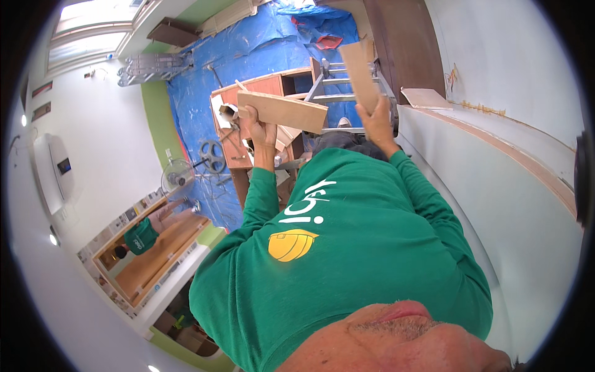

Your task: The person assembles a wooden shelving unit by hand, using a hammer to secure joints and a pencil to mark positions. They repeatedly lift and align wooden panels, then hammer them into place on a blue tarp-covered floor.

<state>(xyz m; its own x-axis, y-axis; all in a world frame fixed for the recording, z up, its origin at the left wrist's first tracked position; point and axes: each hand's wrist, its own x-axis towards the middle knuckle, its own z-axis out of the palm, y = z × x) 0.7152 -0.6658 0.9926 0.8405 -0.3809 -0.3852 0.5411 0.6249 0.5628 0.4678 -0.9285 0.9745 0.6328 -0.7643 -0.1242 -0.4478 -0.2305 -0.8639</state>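
Observation:
My left hand point(261, 134) grips a flat wooden board point(283, 111) by its near left part. The board is held level and points off to the right, in front of my chest. A second wooden board point(360, 75) stands nearly upright in the picture, its lower end in my right hand point(376, 128). The two boards are apart. Below and beyond them is a stepladder point(335, 81) with metal rungs, close to my right hand. Under my left hand stands a wooden cabinet point(259, 87) with tools and wood scraps on and around it.
Blue plastic sheeting point(192, 111) covers the floor. A folded ladder point(152, 68) leans at the far left, and a fan point(178, 180) stands left of the cabinet. Along my right runs a pale wall ledge point(496, 149) with a loose board piece point(426, 98) on it.

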